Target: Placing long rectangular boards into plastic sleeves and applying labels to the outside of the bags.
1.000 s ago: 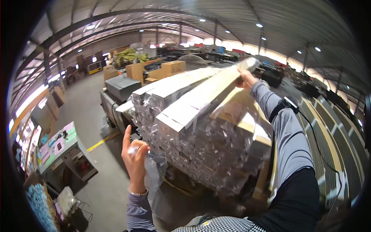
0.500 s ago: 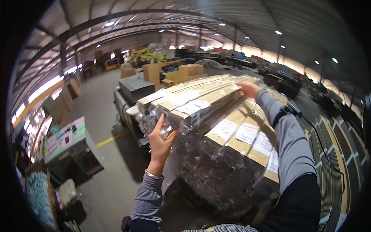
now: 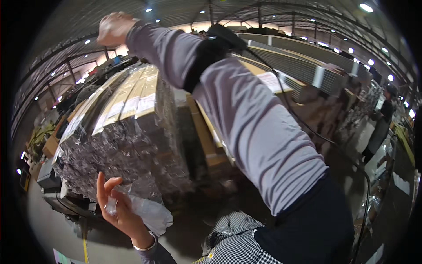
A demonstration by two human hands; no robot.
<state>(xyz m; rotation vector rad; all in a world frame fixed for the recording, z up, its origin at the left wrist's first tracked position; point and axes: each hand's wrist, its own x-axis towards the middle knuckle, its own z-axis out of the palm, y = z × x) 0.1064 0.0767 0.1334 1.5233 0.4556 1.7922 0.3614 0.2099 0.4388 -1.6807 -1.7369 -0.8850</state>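
Note:
My right arm reaches up across the view, and my right hand (image 3: 116, 28) is raised beyond the stack, fingers curled in a fist. What that hand holds, if anything, is hidden and blurred. Lower down, my left hand (image 3: 119, 211) has its index finger stretched up and crumpled translucent plastic film (image 3: 151, 213) caught in the palm. In front of it stands a stack of long cardboard-wrapped packs (image 3: 132, 94) with white paper labels on top. Clear plastic wrapping (image 3: 127, 152) covers the stack's near side in wrinkles.
Behind my right arm, long ribbed stacks of panels (image 3: 281, 61) stand with pale straps. A black cable (image 3: 325, 138) runs from the dark box on my forearm down the right side. A person (image 3: 381, 125) stands at far right. Cardboard boxes (image 3: 50, 145) are at far left.
The view has swung to the right, so the stack now sits further left. My right hand has left the top of the packs and is up high. My left hand has come away from the wrapped corner.

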